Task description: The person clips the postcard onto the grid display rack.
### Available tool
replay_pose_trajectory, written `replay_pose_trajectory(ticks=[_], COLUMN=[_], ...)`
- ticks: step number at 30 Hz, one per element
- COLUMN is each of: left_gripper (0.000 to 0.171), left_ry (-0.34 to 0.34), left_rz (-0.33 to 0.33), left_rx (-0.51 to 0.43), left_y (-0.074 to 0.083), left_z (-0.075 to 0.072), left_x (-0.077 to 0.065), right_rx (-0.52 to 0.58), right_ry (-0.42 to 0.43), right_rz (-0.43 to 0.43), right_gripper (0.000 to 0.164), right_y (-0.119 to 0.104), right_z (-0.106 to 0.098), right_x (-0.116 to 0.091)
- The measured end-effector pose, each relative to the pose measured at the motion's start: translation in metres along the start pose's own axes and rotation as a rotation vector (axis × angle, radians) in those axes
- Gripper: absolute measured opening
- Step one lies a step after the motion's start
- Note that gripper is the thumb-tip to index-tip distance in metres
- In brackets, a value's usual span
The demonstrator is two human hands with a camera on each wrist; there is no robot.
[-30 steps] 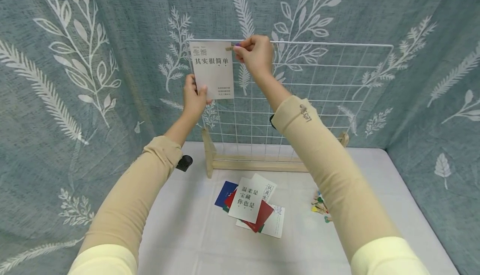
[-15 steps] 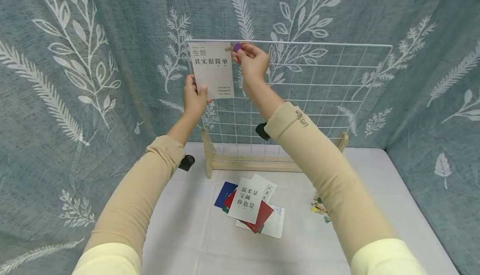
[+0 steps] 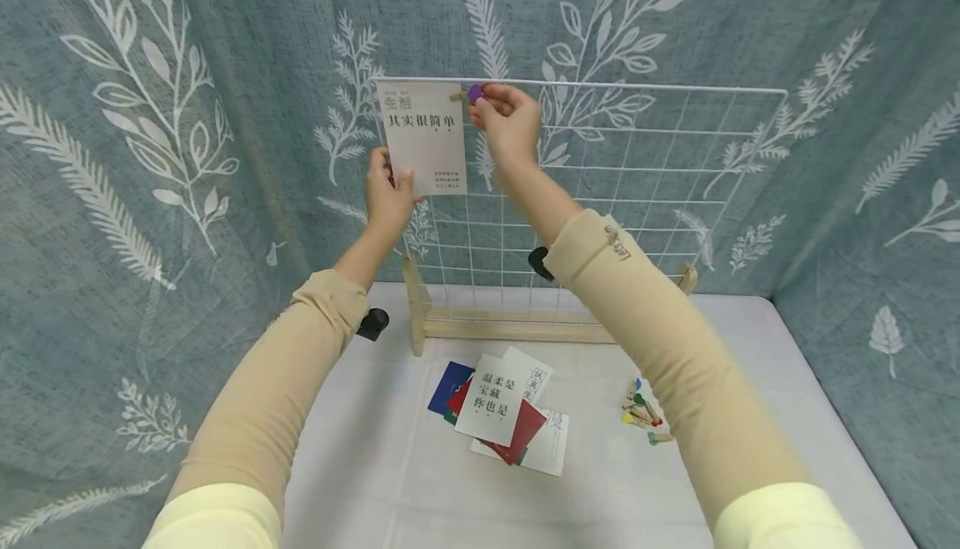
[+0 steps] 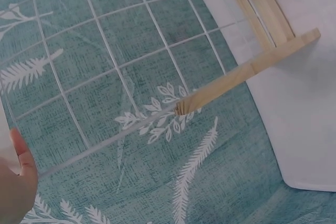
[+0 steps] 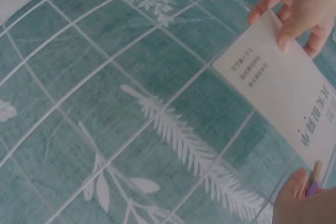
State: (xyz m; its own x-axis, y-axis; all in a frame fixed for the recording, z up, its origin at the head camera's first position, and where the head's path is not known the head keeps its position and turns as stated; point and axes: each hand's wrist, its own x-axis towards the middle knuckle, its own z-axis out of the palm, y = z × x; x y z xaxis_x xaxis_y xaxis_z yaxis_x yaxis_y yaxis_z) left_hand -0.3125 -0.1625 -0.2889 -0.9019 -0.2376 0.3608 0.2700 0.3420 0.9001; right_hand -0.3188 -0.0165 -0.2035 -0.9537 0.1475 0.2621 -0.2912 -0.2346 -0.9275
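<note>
The step in hand looks like fixing the card (image 3: 426,149) on the rack (image 3: 517,330) with 1 clip (image 3: 476,94). The card is upright against the rack's upper left corner, just below its top edge. The left hand (image 3: 390,192) grips it near its lower left corner, fingers closed, thumb on the front. The right hand (image 3: 512,122) pinches the clip at its purple end; the wooden end reaches the card's upper right corner. Whether it bites both card and rack, the pictures do not tell. The next move seems to call for a gentle release there, the card held steady meanwhile. On the desk (image 3: 352,449), the pile (image 3: 489,403) lies before the rack, the other clips (image 3: 639,416) closer to the right edge. The right wrist view shows 2 hands at opposite ends of the card; the left wrist view shows the rack's foot (image 4: 247,72) plainly, but no clip.
</note>
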Motion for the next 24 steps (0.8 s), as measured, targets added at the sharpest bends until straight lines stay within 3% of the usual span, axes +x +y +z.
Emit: replay_pose_trajectory(ticks=[11,17,24], left_gripper=[0.031,0.031,0.034], left_ry=[0.016,0.04,0.083], left_rz=[-0.013,-0.032,-0.071], left_rx=[0.003,0.043,0.06], left_y=[0.003,0.002,0.0], left_z=[-0.002,-0.003,-0.005], left_x=[-0.007,-0.012,-0.018], right_rx=[-0.138,-0.174,-0.194], right_ry=[-0.077,-0.114,-0.145], right_rz=[-0.016,-0.064,-0.059], right_gripper=[0.024,0.023,0.021], right_y=[-0.005,-0.002,-0.004], right_z=[-0.014,-0.022,-0.029], right_x=[-0.006,-0.009,-0.011])
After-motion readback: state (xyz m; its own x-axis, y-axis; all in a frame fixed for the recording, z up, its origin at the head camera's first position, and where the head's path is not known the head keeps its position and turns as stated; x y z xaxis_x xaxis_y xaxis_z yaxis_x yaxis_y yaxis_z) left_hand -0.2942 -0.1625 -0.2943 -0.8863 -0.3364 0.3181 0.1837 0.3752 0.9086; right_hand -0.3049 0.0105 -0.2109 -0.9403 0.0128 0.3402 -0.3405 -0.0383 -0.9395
